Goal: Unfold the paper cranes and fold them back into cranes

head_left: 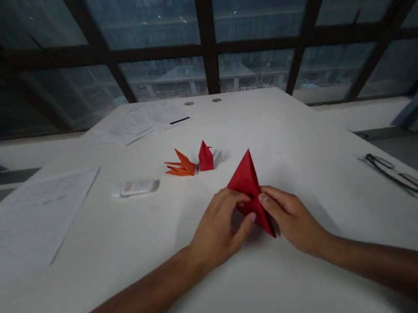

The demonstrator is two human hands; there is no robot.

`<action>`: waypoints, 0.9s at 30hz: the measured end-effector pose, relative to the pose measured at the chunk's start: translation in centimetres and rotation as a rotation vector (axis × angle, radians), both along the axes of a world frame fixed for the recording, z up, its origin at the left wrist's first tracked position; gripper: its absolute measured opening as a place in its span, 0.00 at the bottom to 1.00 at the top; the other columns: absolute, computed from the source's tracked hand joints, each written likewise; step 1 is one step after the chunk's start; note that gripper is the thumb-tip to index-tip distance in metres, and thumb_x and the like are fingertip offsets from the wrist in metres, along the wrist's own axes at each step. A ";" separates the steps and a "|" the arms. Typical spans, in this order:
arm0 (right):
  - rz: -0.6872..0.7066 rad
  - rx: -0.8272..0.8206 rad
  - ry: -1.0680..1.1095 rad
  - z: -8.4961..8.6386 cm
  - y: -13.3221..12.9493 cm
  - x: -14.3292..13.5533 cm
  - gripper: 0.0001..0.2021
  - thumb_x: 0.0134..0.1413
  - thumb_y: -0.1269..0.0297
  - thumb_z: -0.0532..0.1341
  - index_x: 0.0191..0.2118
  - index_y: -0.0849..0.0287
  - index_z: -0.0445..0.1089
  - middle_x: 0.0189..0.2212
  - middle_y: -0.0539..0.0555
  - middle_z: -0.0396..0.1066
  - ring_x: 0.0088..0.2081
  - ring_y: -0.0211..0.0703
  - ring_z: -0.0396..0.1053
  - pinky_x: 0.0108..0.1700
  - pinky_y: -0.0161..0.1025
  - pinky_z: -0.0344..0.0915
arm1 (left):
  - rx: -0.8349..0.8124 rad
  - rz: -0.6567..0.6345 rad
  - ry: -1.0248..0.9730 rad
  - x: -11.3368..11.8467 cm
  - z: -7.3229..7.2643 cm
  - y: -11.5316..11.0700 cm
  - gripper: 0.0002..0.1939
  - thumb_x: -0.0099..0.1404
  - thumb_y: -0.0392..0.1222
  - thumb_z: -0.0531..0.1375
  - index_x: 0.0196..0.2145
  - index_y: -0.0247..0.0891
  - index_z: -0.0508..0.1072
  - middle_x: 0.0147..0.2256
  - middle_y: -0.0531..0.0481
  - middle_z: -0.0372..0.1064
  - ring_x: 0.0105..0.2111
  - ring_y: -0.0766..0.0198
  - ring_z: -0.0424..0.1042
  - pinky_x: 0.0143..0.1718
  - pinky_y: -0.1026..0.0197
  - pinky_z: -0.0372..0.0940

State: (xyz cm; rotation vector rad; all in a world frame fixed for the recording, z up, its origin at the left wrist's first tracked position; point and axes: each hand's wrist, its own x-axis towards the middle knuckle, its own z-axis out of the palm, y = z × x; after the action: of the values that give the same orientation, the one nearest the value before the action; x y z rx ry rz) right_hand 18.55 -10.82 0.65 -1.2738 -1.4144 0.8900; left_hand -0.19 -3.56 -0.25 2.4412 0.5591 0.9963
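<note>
A red sheet of origami paper (243,175), folded into a pointed shape, is held just above the white table (230,299) between both hands. My left hand (221,222) grips its left side, fingertips on the paper's face and thumb near the lower part. On the right edge, my right hand (292,217) pinches the paper with the thumb in front; its other fingers are partly hidden behind. Beyond the hands stand a red folded paper figure (205,158) and, beside it, an orange folded paper figure (181,165) with several pointed tips.
To the left lie a white tube-like item (139,187) with print and a written sheet (33,219). More papers (129,126) and a dark pen-like stick (180,120) are at the back. Black-framed glasses (396,175) rest near the right edge. Windows (240,0) stand behind the table.
</note>
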 end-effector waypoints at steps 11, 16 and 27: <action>0.093 -0.005 -0.166 0.4 -1.6 -0.3 0.17 0.74 0.53 0.51 0.49 0.55 0.74 0.31 0.50 0.72 0.36 0.45 0.71 0.47 0.41 0.68 | -0.214 -0.044 -0.060 0.0 0.4 0.1 0.11 0.68 0.39 0.60 0.47 0.39 0.63 0.40 0.50 0.66 0.39 0.64 0.67 0.43 0.58 0.67; 0.110 0.026 -0.161 0.4 -1.5 -0.4 0.19 0.75 0.55 0.49 0.53 0.54 0.75 0.41 0.52 0.76 0.41 0.45 0.73 0.47 0.39 0.68 | -0.220 -0.042 -0.066 0.1 0.5 0.1 0.12 0.68 0.41 0.62 0.46 0.39 0.64 0.41 0.50 0.66 0.39 0.63 0.68 0.43 0.57 0.67; 0.071 -0.006 -0.182 0.0 -1.4 -0.1 0.15 0.71 0.56 0.56 0.55 0.53 0.73 0.43 0.54 0.79 0.41 0.44 0.77 0.44 0.40 0.73 | -0.256 -0.030 -0.054 -0.2 0.1 0.1 0.16 0.65 0.33 0.59 0.50 0.39 0.62 0.42 0.49 0.69 0.41 0.62 0.71 0.45 0.56 0.70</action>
State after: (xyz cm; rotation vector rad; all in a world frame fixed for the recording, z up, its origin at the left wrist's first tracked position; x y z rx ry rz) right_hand 18.45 -12.18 0.65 -1.3440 -1.6090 0.8430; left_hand -0.35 -3.49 -0.15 2.1849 0.5916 0.9146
